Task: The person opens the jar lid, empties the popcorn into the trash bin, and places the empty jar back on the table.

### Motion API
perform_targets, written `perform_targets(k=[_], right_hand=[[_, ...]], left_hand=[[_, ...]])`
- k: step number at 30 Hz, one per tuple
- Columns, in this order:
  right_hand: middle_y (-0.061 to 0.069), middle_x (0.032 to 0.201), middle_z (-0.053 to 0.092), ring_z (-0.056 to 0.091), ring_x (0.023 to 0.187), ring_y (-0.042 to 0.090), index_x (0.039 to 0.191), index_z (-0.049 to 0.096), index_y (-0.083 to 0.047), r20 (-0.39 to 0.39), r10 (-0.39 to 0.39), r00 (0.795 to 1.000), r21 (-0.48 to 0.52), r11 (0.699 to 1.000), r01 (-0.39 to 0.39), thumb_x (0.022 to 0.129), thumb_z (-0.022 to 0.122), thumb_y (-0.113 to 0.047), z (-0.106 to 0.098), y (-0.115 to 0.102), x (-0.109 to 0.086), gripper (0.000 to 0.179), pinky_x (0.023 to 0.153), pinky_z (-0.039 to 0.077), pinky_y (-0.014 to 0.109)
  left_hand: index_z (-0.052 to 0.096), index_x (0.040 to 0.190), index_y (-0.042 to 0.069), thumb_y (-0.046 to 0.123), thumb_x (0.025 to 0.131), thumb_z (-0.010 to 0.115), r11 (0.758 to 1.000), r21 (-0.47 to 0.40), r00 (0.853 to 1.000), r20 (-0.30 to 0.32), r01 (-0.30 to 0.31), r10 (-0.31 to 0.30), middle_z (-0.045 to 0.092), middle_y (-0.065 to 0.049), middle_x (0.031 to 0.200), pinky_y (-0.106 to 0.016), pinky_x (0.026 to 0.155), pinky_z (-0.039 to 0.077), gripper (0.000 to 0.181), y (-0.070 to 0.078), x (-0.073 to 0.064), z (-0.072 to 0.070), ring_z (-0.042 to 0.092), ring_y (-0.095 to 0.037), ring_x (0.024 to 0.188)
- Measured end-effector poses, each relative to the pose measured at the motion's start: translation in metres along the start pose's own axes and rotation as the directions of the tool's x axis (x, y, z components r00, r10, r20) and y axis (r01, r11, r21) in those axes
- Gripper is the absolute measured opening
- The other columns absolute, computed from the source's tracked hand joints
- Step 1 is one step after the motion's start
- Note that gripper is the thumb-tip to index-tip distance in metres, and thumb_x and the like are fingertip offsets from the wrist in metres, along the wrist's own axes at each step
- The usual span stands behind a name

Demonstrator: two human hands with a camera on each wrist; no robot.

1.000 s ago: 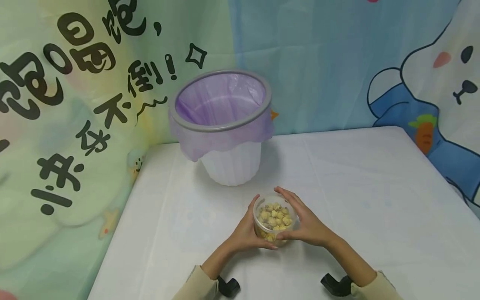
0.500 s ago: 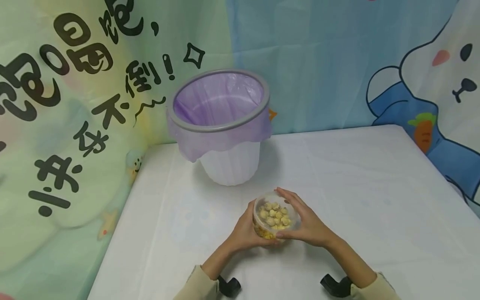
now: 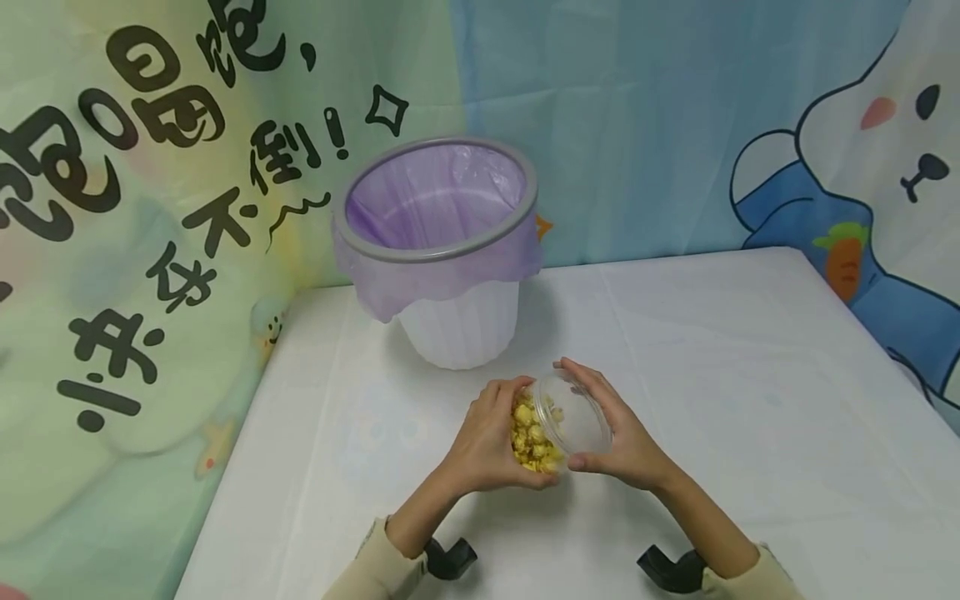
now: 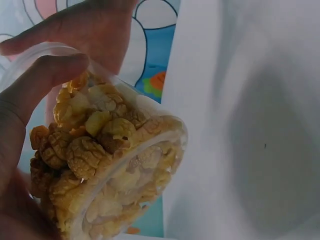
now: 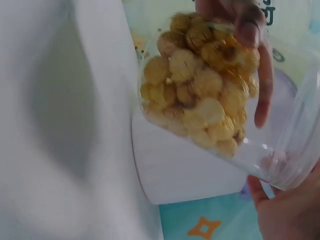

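Note:
A clear plastic jar point(image 3: 534, 437) of yellow caramel popcorn is held tilted above the table, its lidded end leaning to the right. My left hand point(image 3: 483, 442) grips the jar's body, thumb along the near side and fingers round the far side. Around the clear lid point(image 3: 583, 421) curls my right hand point(image 3: 628, 446), its thumb at the near edge and its fingers at the far edge. Popcorn point(image 4: 95, 142) is packed against the jar's base in the left wrist view. In the right wrist view, the jar's lid end point(image 5: 300, 145) holds no popcorn.
Behind the hands stands a white bin point(image 3: 461, 329) with a grey rim and a purple liner bag point(image 3: 442, 196). A white cloth covers the table point(image 3: 712, 358). A printed curtain point(image 3: 637, 125) hangs behind the table and on its left.
The jar has tipped from near upright to leaning right, its lid now facing rightward. My left hand has turned with it and moved slightly left and up; the right stays on the lid.

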State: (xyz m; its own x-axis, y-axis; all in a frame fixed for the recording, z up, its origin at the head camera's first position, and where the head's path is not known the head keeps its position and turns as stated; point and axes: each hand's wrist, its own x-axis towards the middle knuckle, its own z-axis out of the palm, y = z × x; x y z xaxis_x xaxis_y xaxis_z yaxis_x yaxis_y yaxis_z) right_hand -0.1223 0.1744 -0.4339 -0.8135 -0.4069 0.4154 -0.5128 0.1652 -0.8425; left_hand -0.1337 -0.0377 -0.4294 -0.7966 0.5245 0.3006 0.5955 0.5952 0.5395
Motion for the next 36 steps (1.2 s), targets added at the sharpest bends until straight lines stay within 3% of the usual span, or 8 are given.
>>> perform_targets(k=[6, 9, 13, 20, 28, 36], right_hand=[[0.012, 0.142, 0.031, 0.027, 0.129, 0.017, 0.144, 0.029, -0.005, -0.033, -0.051, 0.998, 0.032, 0.998, 0.052, 0.065, 0.082, -0.025, 0.005, 0.004, -0.001, 0.097, 0.093, 0.022, 0.069], [0.013, 0.141, 0.032, 0.028, 0.128, 0.019, 0.143, 0.031, -0.004, -0.047, -0.057, 0.997, 0.043, 0.997, 0.059, 0.063, 0.081, -0.019, 0.005, 0.005, -0.001, 0.095, 0.101, 0.025, 0.051], [0.013, 0.140, 0.034, 0.029, 0.128, 0.021, 0.141, 0.033, -0.003, -0.067, -0.066, 0.996, 0.050, 0.996, 0.070, 0.061, 0.079, -0.014, 0.005, 0.004, -0.002, 0.094, 0.102, 0.025, 0.030], [0.015, 0.139, 0.036, 0.030, 0.128, 0.022, 0.140, 0.035, -0.001, -0.099, -0.100, 0.990, 0.070, 0.992, 0.107, 0.059, 0.077, -0.014, 0.006, 0.003, -0.001, 0.092, 0.101, 0.025, 0.030], [0.017, 0.138, 0.037, 0.031, 0.127, 0.023, 0.136, 0.034, 0.008, -0.135, -0.212, 0.968, 0.107, 0.968, 0.227, 0.064, 0.079, -0.023, 0.007, 0.008, 0.000, 0.091, 0.102, 0.024, 0.027], [0.021, 0.136, 0.037, 0.031, 0.126, 0.028, 0.134, 0.033, 0.015, -0.181, -0.275, 0.944, 0.160, 0.939, 0.304, 0.068, 0.077, -0.027, 0.006, 0.011, 0.003, 0.089, 0.102, 0.026, 0.030]], left_hand=[[0.033, 0.137, 0.012, 0.050, 0.050, 0.085, 0.999, 0.052, 1.000, 0.013, -0.001, 0.000, 0.046, -0.005, 0.122, -0.035, 0.087, 0.040, 0.108, 0.006, 0.000, -0.004, 0.046, -0.015, 0.103], [0.033, 0.138, 0.011, 0.051, 0.051, 0.084, 0.998, 0.063, 1.000, 0.017, -0.013, 0.012, 0.048, -0.005, 0.127, -0.036, 0.088, 0.040, 0.109, 0.008, 0.000, -0.005, 0.047, -0.016, 0.104], [0.032, 0.139, 0.011, 0.052, 0.052, 0.083, 0.998, 0.049, 0.999, 0.020, -0.028, 0.027, 0.049, -0.005, 0.129, -0.037, 0.088, 0.040, 0.109, 0.009, 0.001, -0.006, 0.048, -0.018, 0.106], [0.030, 0.140, 0.008, 0.050, 0.053, 0.083, 0.997, -0.014, 0.997, 0.025, -0.074, 0.074, 0.050, -0.005, 0.127, -0.033, 0.089, 0.045, 0.111, 0.009, 0.003, -0.007, 0.051, -0.015, 0.109], [0.032, 0.139, 0.006, 0.048, 0.051, 0.084, 0.994, -0.045, 0.993, 0.053, -0.101, 0.104, 0.054, -0.003, 0.121, -0.032, 0.086, 0.045, 0.110, 0.008, 0.010, -0.006, 0.053, -0.012, 0.101], [0.034, 0.137, 0.004, 0.052, 0.052, 0.082, 0.992, -0.004, 0.989, 0.071, -0.127, 0.127, 0.056, -0.004, 0.117, -0.031, 0.086, 0.045, 0.109, 0.011, 0.016, -0.009, 0.054, -0.012, 0.099]])
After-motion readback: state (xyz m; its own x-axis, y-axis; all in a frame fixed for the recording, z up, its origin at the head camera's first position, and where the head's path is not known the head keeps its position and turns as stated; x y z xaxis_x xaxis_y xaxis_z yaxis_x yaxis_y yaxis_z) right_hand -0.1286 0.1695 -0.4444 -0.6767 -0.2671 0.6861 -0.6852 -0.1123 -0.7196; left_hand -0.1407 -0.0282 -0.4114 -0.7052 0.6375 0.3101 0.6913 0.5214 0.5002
